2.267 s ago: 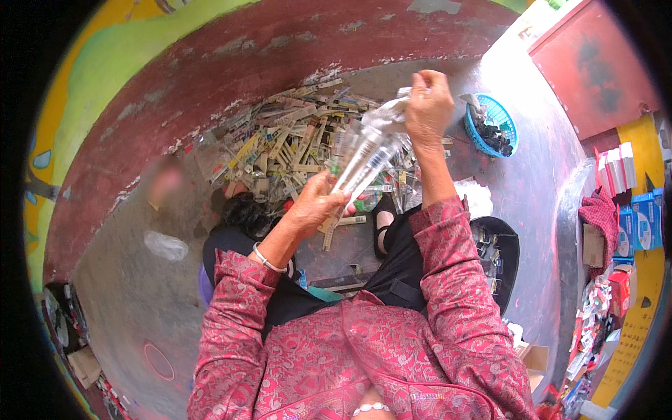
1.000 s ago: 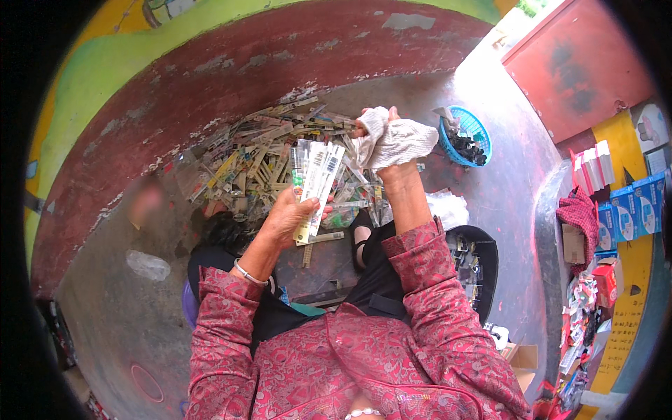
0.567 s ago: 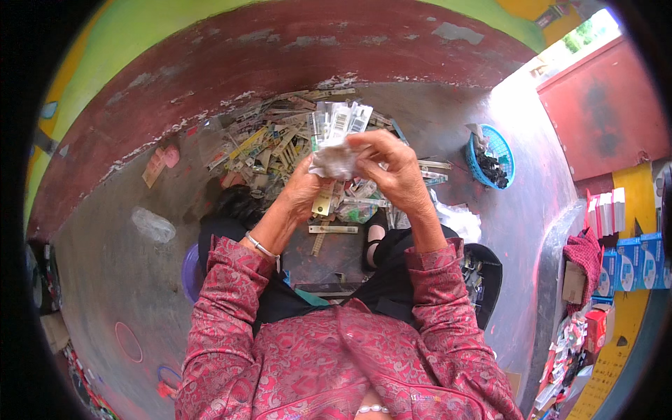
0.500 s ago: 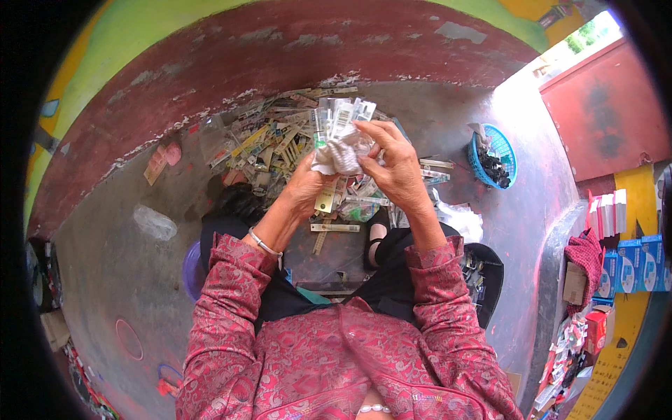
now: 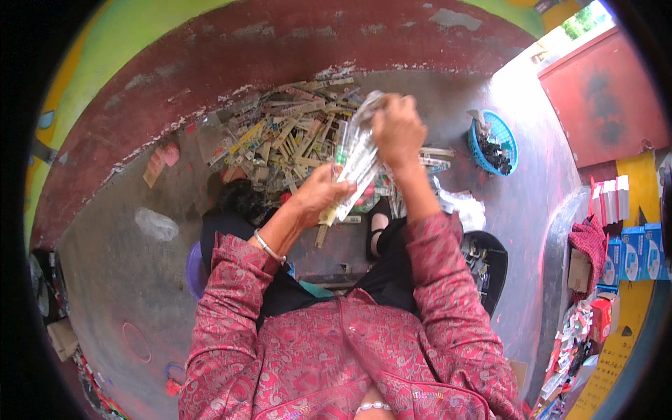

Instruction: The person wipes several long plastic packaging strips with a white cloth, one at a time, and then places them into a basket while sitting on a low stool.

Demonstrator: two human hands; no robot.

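Note:
A slanting bundle of long, clear-and-white plastic packaging strips (image 5: 361,162) is between my hands, above the floor. My left hand (image 5: 316,195) is closed around its lower part, thumb lying across the strips. At the upper end, my right hand (image 5: 399,131) is curled closed on crumpled clear plastic; motion blurs it slightly and its fingertips are partly hidden. Beneath and beyond the bundle lies a heap of flat printed strips and wrappers (image 5: 280,143), white, yellow and green.
A blue basket (image 5: 514,143) with dark scraps stands at the right. White plastic (image 5: 464,210) and a black container (image 5: 498,262) are by my right leg. A clear bag (image 5: 155,224) lies left, near a purple tub (image 5: 195,266). Blue boxes (image 5: 633,255) line the right side.
My right hand has moved up and away from my left, and the bundle shows stretched lengthwise instead of bunched. The white crumpled wad is no longer seen. My left hand has shifted slightly nearer.

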